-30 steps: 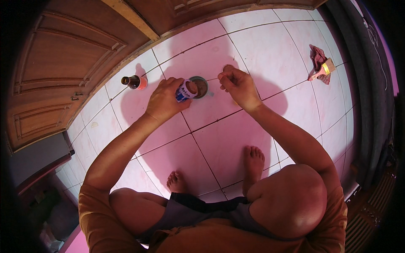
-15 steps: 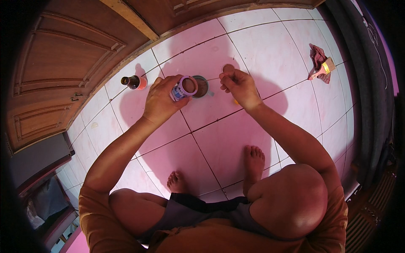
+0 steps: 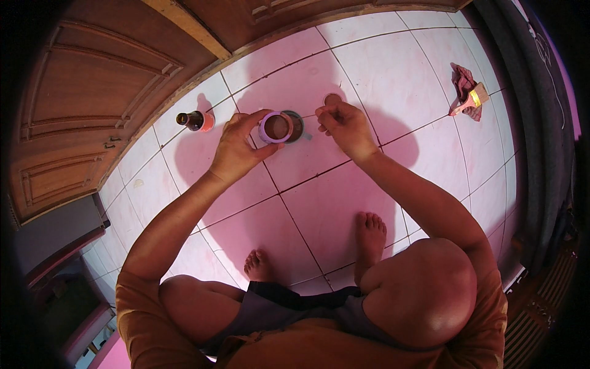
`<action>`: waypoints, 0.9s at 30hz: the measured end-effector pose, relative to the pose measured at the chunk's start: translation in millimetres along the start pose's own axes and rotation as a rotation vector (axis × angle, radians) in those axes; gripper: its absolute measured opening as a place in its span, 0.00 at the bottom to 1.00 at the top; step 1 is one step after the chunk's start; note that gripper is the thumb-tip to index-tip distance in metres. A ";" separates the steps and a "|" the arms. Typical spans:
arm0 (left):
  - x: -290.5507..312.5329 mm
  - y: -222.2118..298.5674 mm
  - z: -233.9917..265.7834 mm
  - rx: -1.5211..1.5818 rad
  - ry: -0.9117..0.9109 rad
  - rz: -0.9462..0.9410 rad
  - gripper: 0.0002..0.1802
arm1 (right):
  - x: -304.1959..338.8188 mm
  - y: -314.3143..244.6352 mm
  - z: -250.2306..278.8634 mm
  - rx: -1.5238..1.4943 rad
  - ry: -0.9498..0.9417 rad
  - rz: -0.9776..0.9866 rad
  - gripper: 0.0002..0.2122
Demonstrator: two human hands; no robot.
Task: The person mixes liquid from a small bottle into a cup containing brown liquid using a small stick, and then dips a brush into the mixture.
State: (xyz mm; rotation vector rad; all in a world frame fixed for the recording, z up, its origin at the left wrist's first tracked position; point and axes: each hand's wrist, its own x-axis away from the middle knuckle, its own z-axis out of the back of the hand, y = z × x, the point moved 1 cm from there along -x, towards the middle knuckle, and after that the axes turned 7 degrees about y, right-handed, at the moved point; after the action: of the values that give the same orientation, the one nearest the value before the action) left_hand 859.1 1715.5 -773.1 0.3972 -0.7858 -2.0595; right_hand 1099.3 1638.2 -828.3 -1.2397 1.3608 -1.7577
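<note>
My left hand (image 3: 238, 144) is wrapped round a small can (image 3: 263, 135) with a lilac rim, the can's mouth facing up toward me. Brown stuff shows inside it. Just behind and to its right is a grey-green mug (image 3: 296, 128), partly hidden by the can, with a dark brown inside and its handle to the right. My right hand (image 3: 345, 128) is closed, fingertips pressed together, right of the mug. Whatever it may pinch is hidden. At its fingers' far side lies a round lid (image 3: 332, 98), brown inside; whether the fingers touch it I cannot tell.
A dark brown bottle (image 3: 195, 120) with a red label stands to the left on the tiled floor (image 3: 344, 197). At the far right a paintbrush (image 3: 472, 101) rests on a dark red cloth (image 3: 462, 82). Wooden cabinet doors (image 3: 104, 80) edge the floor at far left.
My left hand has turned the can more upright, its mouth now facing me and its printed side hidden. My right hand has shifted slightly left and nearer, covering the small orange thing seen before.
</note>
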 end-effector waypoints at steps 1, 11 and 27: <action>0.1 -2.6 0.0 0.000 0.000 0.000 0.41 | 0.7 -1.4 0.1 0.016 -0.002 0.025 0.07; 6.6 -20.4 -4.0 0.236 0.001 0.065 0.41 | -0.1 5.5 1.1 0.087 -0.024 0.168 0.06; 3.3 -20.9 13.5 0.489 -0.103 0.014 0.39 | 14.2 -3.4 -9.9 0.242 0.049 0.335 0.04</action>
State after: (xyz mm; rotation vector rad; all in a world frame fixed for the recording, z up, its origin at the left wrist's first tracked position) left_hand 837.0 1726.7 -776.7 0.5529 -1.3567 -1.8713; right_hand 1084.9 1630.9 -821.1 -0.7928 1.2539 -1.6631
